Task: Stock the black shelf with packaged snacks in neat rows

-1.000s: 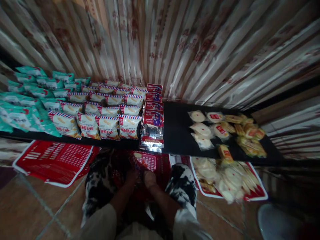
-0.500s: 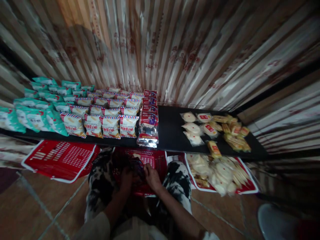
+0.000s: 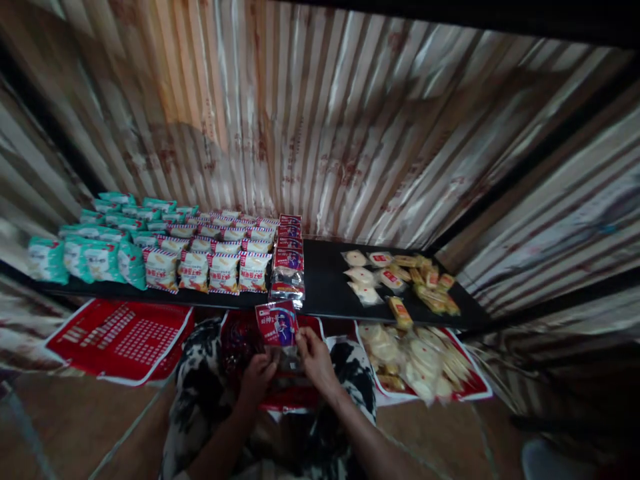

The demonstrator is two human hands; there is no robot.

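A red and purple snack packet [image 3: 278, 325] with a clear lower part is held upright above the red basket [image 3: 314, 327] between my knees. My right hand [image 3: 316, 360] pinches its right edge between thumb and fingers. My left hand [image 3: 260, 375] is closed at the packet's lower left. Inside the basket, left of the held packet, lie more dark red packets [image 3: 237, 343], their shapes hard to make out. Just beyond my hands, a row of matching red packets [image 3: 289, 260] stands on the black shelf [image 3: 325, 280].
White snack bags [image 3: 224, 272] and teal bags [image 3: 100, 260] fill the shelf's left part. Wrapped round cakes [image 3: 361, 275] and yellow packs [image 3: 434, 297] lie at its right. Below are a red basket [image 3: 120, 340] at left and another basket [image 3: 475, 393] heaped with cakes at right. Corrugated sheeting [image 3: 250, 133] stands behind.
Both hands have come up from low in the basket, bringing a red packet up into clear sight, front towards me. The camera view has tilted upward.
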